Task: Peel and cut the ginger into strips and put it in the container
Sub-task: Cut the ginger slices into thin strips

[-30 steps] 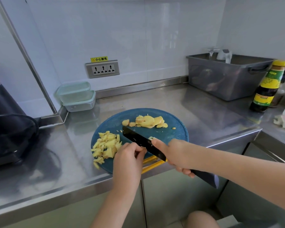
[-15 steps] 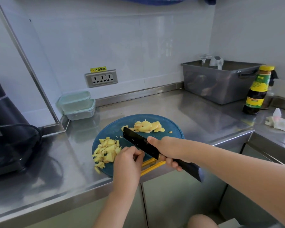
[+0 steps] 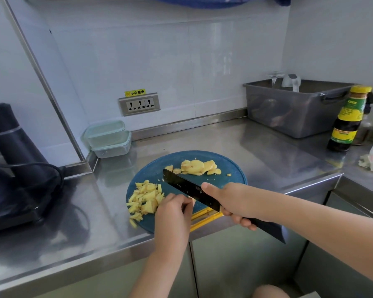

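Midway through slicing, right hand (image 3: pixel 230 201) grips the black knife (image 3: pixel 185 187) as left hand (image 3: pixel 172 214) curls its fingers to steady a nearly hidden ginger piece (image 3: pixel 192 200) on the blue cutting board (image 3: pixel 230 166), strips (image 3: pixel 145 198) heaped aside, slices (image 3: pixel 195 167) waiting behind.

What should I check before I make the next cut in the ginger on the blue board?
1. Grip: the right hand wraps the knife handle: ok.
2. Fingers: the left hand is curled beside the blade: ok.
3. The ginger piece lies flat: cannot tell, the hand mostly hides it.
4. The board sits back from the counter edge: not ok, it reaches the edge.
5. The containers are open and near: not ok, they stand stacked and lidded by the wall.
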